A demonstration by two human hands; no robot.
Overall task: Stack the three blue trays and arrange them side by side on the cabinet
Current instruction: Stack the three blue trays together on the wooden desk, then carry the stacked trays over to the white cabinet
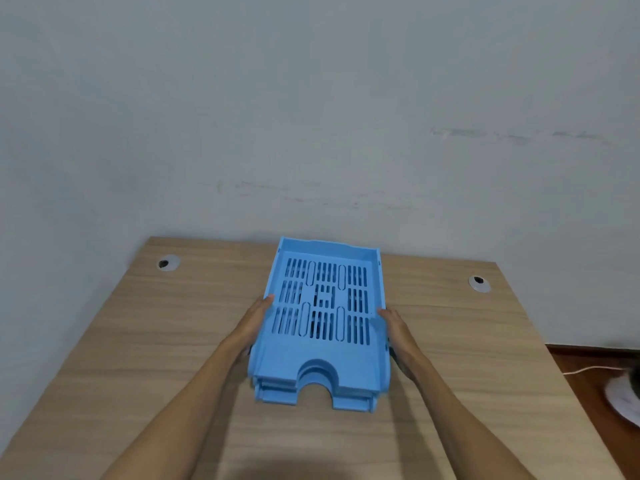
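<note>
A stack of light blue slotted trays (322, 362) lies in the middle of the wooden cabinet top (138, 341). The layered front edges with a half-round notch face me. The far end of the top tray reaches close to the wall. My left hand (251, 323) presses flat against the stack's left side. On the opposite side my right hand (398, 336) presses the right wall. Both hands clasp the stack between them, fingers pointing away from me.
Two round cable holes with grey rims sit in the cabinet top, one at the far left (168, 263) and one at the far right (479, 283). A grey wall (311, 116) stands right behind. A white cable and a white object (623, 396) lie on the floor at right.
</note>
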